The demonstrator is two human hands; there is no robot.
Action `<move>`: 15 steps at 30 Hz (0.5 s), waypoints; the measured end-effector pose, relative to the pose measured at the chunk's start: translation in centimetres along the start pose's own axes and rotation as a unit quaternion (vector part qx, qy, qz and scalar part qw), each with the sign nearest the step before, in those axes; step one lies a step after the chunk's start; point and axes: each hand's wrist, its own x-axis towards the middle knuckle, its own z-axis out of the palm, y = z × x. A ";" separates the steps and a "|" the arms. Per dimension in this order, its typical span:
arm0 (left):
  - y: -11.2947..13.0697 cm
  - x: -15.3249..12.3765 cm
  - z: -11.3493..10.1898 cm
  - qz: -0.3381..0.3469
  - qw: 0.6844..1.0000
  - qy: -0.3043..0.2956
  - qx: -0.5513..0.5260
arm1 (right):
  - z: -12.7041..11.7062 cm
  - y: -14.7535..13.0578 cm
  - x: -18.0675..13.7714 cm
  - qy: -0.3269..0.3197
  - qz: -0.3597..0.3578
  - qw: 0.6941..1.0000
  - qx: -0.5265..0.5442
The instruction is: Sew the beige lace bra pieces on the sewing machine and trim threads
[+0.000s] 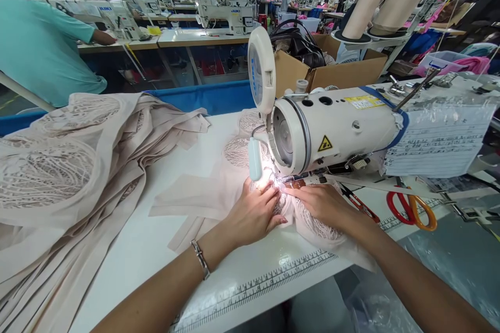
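A pale pink lace bra piece [234, 187] lies under the head of a white sewing machine [332, 127], where a bright lamp lights the needle area. My left hand [253, 213] rests on the fabric left of the needle, fingers laid out flat and thumb apart. From the other side, my right hand [320, 203] grips the gathered lace, its index finger stretched towards the needle; its thumb is hidden. Glare and fingers cover the spot under the needle. One lace cup hangs over the front table edge below my right hand.
Many similar lace pieces [50, 171] are heaped at the left. Red-handled scissors [400, 208] and orange-handled ones lie at the right, beside small snips [361, 203]. A ruler tape [265, 283] runs along the front edge. Behind stand a cardboard box [347, 75] and a person in teal [42, 47].
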 end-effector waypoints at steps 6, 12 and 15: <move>-0.3 0.0 0.1 -0.009 1.000 0.014 0.020 | -0.1 -0.1 0.9 -0.013 0.014 1.000 0.016; -0.2 0.0 0.7 -0.005 1.000 0.021 0.022 | 0.4 0.5 0.2 0.060 0.008 0.998 0.010; -0.1 0.0 0.4 0.002 1.000 0.019 -0.001 | 0.5 1.1 -0.4 0.118 -0.041 0.992 0.004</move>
